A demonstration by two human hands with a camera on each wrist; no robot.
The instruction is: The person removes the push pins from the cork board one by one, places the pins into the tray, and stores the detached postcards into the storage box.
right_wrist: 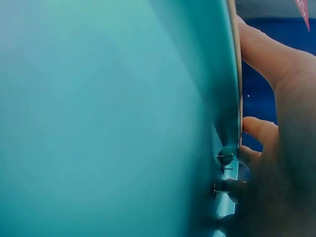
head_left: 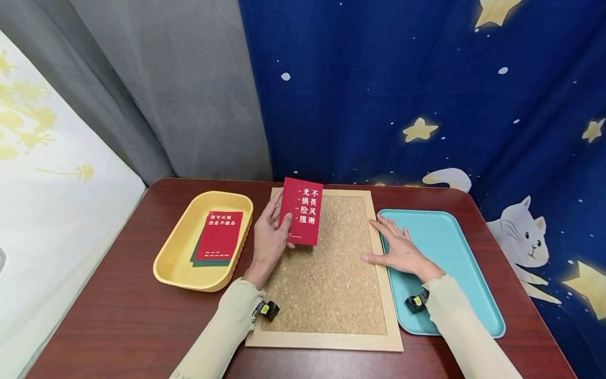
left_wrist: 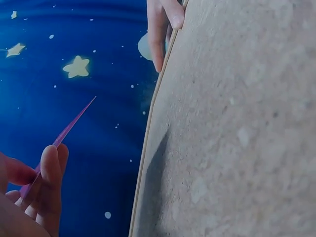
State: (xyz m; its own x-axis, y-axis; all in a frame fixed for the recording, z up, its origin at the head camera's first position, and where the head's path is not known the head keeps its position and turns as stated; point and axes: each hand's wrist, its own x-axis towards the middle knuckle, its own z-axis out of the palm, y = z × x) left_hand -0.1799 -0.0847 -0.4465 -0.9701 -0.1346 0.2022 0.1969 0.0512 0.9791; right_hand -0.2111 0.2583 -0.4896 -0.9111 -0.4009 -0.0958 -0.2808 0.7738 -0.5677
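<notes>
My left hand (head_left: 271, 234) pinches a red card (head_left: 305, 210) with white Chinese characters, thumb on its printed front. The card is held tilted above the upper left part of a cork board (head_left: 338, 284) with a pale wooden frame. In the left wrist view the red card (left_wrist: 74, 123) appears nearly edge-on, apart from the board. With fingers spread, my right hand (head_left: 400, 251) touches the board's right frame, its palm over the blue tray (head_left: 426, 326). Small pin-like things (right_wrist: 225, 156) show by its fingers in the right wrist view.
On the left stands a yellow basket (head_left: 165, 276) holding another red card (head_left: 220, 237) on top of a green card (head_left: 210, 263). The dark red-brown table (head_left: 118, 295) meets a grey curtain (head_left: 189, 105) and a blue starry curtain (head_left: 360, 105) at the back.
</notes>
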